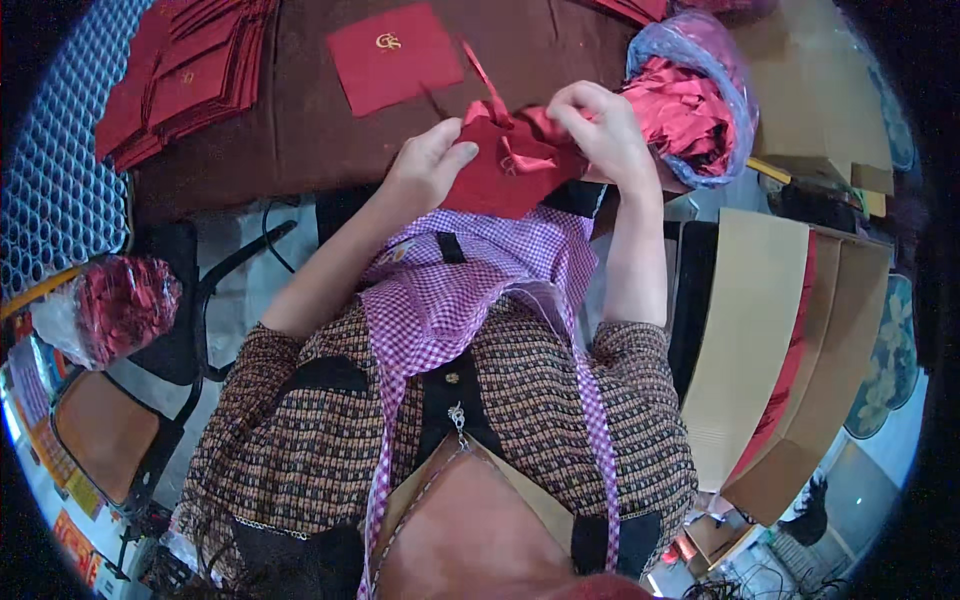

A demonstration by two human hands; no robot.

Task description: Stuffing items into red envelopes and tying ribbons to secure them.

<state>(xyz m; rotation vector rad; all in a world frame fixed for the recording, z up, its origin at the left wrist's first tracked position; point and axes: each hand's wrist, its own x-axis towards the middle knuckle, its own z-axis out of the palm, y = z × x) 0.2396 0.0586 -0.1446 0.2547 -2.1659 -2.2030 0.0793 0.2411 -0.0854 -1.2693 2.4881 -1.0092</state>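
A dark red, square-bottomed pouch (492, 180) with a small gold emblem lies between my hands above my lap, at the table's near edge. My left hand (428, 165) is closed on its left side, thumb on top. A shiny red ribbon (530, 162) loops over the pouch's front, and one end sticks up from its top. My right hand (605, 135) is pinched at the pouch's upper right, where satin ribbon appears to run to the fingertips; the fingers partly hide the grip. Beyond, a flat red pouch (395, 60) with a gold emblem lies on the table.
Stacks of red pouches (205, 85) lie at the far left of the brown-covered table (300, 130). A clear bag of red ribbons (690, 115) stands right of my right hand. An open cardboard box (745, 340) sits at my right, a chair (105, 430) at my left.
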